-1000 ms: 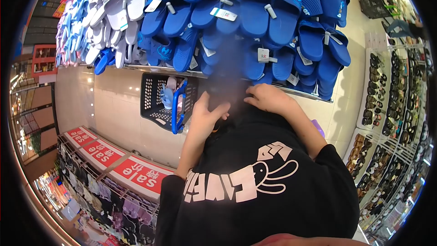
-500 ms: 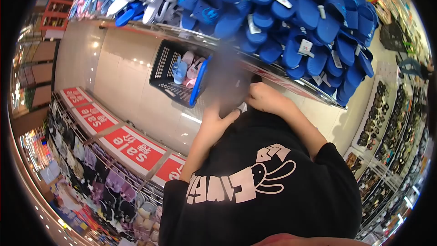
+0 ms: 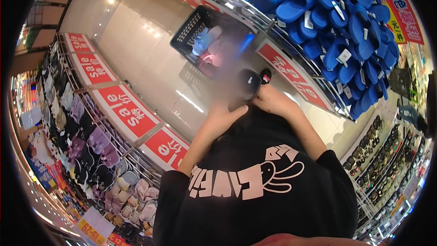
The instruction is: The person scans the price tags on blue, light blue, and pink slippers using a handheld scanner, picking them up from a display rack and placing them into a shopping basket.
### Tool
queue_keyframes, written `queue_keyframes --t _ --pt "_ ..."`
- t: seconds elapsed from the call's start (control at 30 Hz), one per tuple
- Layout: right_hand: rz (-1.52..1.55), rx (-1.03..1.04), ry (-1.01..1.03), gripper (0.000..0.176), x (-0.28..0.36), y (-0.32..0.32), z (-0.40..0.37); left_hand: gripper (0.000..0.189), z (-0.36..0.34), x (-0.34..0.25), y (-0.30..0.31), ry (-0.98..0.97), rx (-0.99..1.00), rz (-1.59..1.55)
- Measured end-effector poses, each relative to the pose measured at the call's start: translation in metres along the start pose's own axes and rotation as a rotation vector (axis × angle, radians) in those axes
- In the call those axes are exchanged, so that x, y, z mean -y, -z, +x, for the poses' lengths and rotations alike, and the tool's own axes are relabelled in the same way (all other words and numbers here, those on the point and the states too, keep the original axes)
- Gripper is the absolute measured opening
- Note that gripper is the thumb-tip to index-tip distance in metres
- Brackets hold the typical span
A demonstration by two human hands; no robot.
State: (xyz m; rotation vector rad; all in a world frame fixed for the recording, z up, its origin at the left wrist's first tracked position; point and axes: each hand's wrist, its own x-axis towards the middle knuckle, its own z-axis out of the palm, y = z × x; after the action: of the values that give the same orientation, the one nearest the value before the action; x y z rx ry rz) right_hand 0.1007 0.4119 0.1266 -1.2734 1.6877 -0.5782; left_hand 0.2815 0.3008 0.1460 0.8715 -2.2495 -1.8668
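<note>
Between my hands is a dark slipper (image 3: 250,83), its rounded end showing a small pale mark and the rest smeared by a hazy blur. My left hand (image 3: 229,110) grips its near left side, thumb lying along the edge. On the other side my right hand (image 3: 269,99) has its fingers curled against the slipper's edge; its fingertips are partly hidden. Beyond them, a dark shopping basket (image 3: 183,35) stands on the floor, holding light blue slippers (image 3: 203,41) and pink slippers (image 3: 210,58). Its blue handle (image 3: 246,44) is blurred.
A rack of blue slippers (image 3: 318,20) rises at the upper right, with a red sale sign (image 3: 287,70) along its lower edge. Shoe shelves with sale signs (image 3: 125,109) run down the left. More shoe shelves (image 3: 380,150) stand at the right. A dark shoe (image 3: 266,75) is on the floor.
My view has turned, so the basket sits higher and the blue slipper rack farther right. The dark slipper is now lower and less smeared, still between both hands.
</note>
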Motion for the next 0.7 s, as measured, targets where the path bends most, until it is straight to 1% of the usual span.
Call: queue_keyframes --t 0.03,0.07,0.1,0.13,0.17,0.2,0.27,0.33,0.37,0.4,0.47,0.5,0.53,0.57,0.6,0.63,0.67,0.7 --pt "-0.044 0.015 -0.044 0.023 -0.003 -0.001 0.006 0.049 -0.003 0.002 0.005 0.037 -0.006 -0.031" --pt "-0.049 0.021 -0.034 0.023 -0.005 0.000 0.011 0.050 -0.004 0.005 0.009 0.072 -0.009 -0.061" --pt "-0.160 -0.006 -0.063 0.024 0.000 0.006 0.016 0.050 -0.003 0.012 0.014 0.071 -0.020 -0.062" --pt "-0.270 -0.027 -0.096 0.025 0.001 0.009 0.020 0.045 -0.002 0.023 0.017 0.097 -0.043 -0.054" --pt "-0.280 -0.042 -0.105 0.027 -0.005 0.011 0.027 0.040 -0.001 0.035 0.019 0.130 -0.065 -0.051" --pt "-0.251 -0.118 -0.019 0.027 -0.017 0.010 0.034 0.036 -0.001 0.043 0.020 0.166 -0.087 -0.052" --pt "-0.328 -0.122 -0.067 0.027 -0.029 0.017 0.055 0.037 0.014 0.043 0.027 0.168 -0.110 -0.028" --pt "-0.422 -0.127 -0.084 0.026 -0.049 0.022 0.082 0.045 0.026 0.048 0.033 0.311 -0.156 0.367" --pt "-0.505 -0.126 -0.103 0.027 -0.062 0.023 0.097 0.048 0.029 0.045 0.036 0.354 -0.165 0.339" --pt "-0.509 -0.110 -0.094 0.027 -0.077 0.023 0.115 0.048 0.033 0.047 0.038 0.366 -0.176 0.331" --pt "-0.702 -0.272 -0.004 0.028 -0.101 0.023 0.147 0.049 0.043 0.053 0.041 0.421 -0.059 0.381" --pt "-0.754 -0.290 0.020 0.029 -0.103 0.024 0.161 0.049 0.049 0.059 0.042 0.432 -0.072 0.373" --pt "-0.757 -0.280 0.035 0.029 -0.105 0.024 0.173 0.049 0.056 0.068 0.042 0.339 -0.035 0.323" --pt "-0.894 -0.272 -0.023 0.029 -0.106 0.024 0.184 0.049 0.066 0.079 0.041 0.243 0.002 0.277" --pt "-1.030 -0.268 -0.083 0.029 -0.104 0.026 0.195 0.049 0.077 0.098 0.038 0.246 -0.011 0.278" --pt "-1.066 -0.157 -0.153 0.038 -0.091 0.032 0.201 0.047 0.089 0.124 0.032 0.196 -0.024 0.169" --pt "-1.067 -0.151 -0.146 0.038 -0.092 0.036 0.207 0.046 0.099 0.142 0.027 0.147 -0.035 0.057" --pt "-1.158 -0.084 -0.060 0.033 -0.096 0.038 0.212 0.046 0.108 0.151 0.025 0.154 -0.040 0.050"
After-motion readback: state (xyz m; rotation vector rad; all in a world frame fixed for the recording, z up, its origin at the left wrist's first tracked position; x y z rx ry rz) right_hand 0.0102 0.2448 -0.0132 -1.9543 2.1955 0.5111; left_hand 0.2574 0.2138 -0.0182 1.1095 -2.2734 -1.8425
